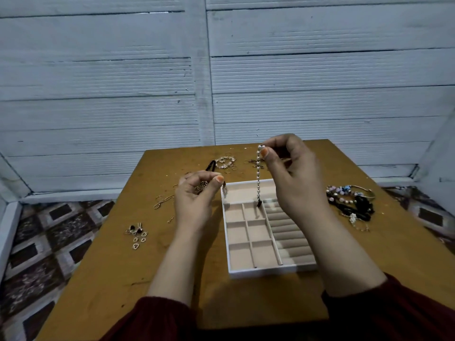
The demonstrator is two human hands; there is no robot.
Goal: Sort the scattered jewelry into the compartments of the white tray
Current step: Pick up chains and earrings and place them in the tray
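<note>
Okay, head view: right grip (pixel 295 183) pinches the top of a pearl strand (pixel 258 178), which hangs straight down below its fingertips, its dark end low over the far part of the white tray (pixel 266 270). Left grip (pixel 194 198), left of the strand, curls round a gold chain tangle (pixel 200 188). Earrings (pixel 136 233) lie on the counter (pixel 123 279) left of it; a bracelet pile (pixel 352 200) lies right of the right grip.

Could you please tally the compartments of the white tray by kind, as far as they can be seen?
Small square compartments: 6
Wide compartment at the far end: 1
Padded ring-roll section, partly behind the right hand: 1
Total: 8
</note>
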